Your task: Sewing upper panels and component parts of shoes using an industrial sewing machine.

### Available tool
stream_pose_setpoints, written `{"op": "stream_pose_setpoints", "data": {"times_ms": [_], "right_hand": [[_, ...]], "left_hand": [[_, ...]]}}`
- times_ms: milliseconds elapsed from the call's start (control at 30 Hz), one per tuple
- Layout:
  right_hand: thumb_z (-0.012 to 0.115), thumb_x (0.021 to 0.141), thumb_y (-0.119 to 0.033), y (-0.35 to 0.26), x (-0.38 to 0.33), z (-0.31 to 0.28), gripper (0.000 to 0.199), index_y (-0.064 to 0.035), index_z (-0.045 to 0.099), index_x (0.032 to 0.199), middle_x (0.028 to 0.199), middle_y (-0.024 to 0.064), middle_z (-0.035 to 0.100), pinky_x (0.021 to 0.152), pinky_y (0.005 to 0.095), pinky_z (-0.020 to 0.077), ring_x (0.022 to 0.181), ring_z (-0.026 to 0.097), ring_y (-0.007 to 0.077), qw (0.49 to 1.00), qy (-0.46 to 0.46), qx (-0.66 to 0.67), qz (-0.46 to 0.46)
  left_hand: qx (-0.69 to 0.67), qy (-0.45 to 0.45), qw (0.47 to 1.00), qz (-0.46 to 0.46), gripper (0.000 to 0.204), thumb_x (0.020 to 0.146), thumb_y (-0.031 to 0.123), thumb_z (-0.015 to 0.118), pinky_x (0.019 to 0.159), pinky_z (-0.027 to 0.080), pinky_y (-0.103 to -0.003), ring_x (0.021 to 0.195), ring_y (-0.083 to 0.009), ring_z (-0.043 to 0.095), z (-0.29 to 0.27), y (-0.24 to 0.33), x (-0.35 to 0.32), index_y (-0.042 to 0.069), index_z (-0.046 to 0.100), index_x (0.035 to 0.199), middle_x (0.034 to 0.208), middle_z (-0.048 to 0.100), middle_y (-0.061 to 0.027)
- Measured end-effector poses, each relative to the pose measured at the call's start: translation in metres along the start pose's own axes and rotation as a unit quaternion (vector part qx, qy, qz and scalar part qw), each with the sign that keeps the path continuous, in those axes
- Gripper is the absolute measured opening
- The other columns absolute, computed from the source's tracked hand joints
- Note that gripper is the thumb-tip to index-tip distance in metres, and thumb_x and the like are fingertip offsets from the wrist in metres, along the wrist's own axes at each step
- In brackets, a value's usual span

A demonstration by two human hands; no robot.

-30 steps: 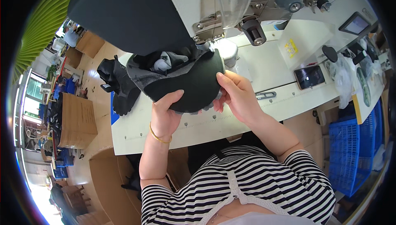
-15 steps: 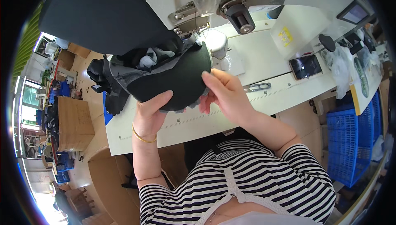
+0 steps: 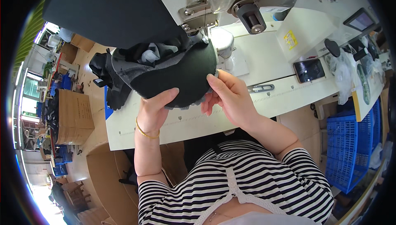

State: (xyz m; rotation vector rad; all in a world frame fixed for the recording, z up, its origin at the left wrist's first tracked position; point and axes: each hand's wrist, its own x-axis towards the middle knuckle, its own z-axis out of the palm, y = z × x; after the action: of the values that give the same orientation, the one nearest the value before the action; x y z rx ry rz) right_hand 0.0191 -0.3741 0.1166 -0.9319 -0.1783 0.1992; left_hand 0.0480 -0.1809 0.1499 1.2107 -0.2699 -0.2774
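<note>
A black fabric piece with a curved rim and a dark grey band spreads under the head of a sewing machine. Its upper right edge reaches the needle area. My left hand grips the near left edge, thumb on top and fingers hidden beneath. At the right edge, my right hand pinches the same piece between thumb and fingers. Crumpled grey and black cloth shows in the hollow behind the panel, and bunched black material hangs off to the left.
A thread snipper and a phone lie on the white sewing table. Plastic bags sit at the right, above blue crates. A large black panel covers the upper left. Cardboard boxes stand on the floor at left.
The whole view has shifted slightly, the machine and table appearing a little further right. Both hands keep their hold on the black fabric piece, with little change in grip.
</note>
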Motion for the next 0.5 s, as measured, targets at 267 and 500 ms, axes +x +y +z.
{"op": "stream_pose_setpoints", "data": {"times_ms": [267,500], "right_hand": [[0.044,0.100,-0.025,-0.002,0.009,-0.001,0.027,0.0002,0.053,0.096,0.079,0.0095,0.062,0.053,0.0261,0.0494,0.062,0.062,0.0161,1.000,0.015,-0.026,-0.007],[0.043,0.100,-0.024,-0.009,0.021,0.000,0.028,0.0008,0.054,0.094,0.078,0.0094,0.062,0.050,0.0240,0.0482,0.060,0.062,0.0149,0.999,0.030,-0.032,-0.025]], "left_hand": [[-0.034,-0.017,0.999,0.033,0.039,0.078,-0.006,0.054,0.092,0.048,-0.036,0.106,-0.0247,0.059,-0.004,-0.008,0.010,-0.006,0.053,0.118,0.115,0.060,-0.0149],[-0.022,0.004,0.999,0.047,0.040,0.080,-0.006,0.052,0.096,0.045,-0.036,0.110,-0.0241,0.057,-0.002,-0.015,0.016,-0.004,0.052,0.121,0.118,0.058,-0.0127]]}}
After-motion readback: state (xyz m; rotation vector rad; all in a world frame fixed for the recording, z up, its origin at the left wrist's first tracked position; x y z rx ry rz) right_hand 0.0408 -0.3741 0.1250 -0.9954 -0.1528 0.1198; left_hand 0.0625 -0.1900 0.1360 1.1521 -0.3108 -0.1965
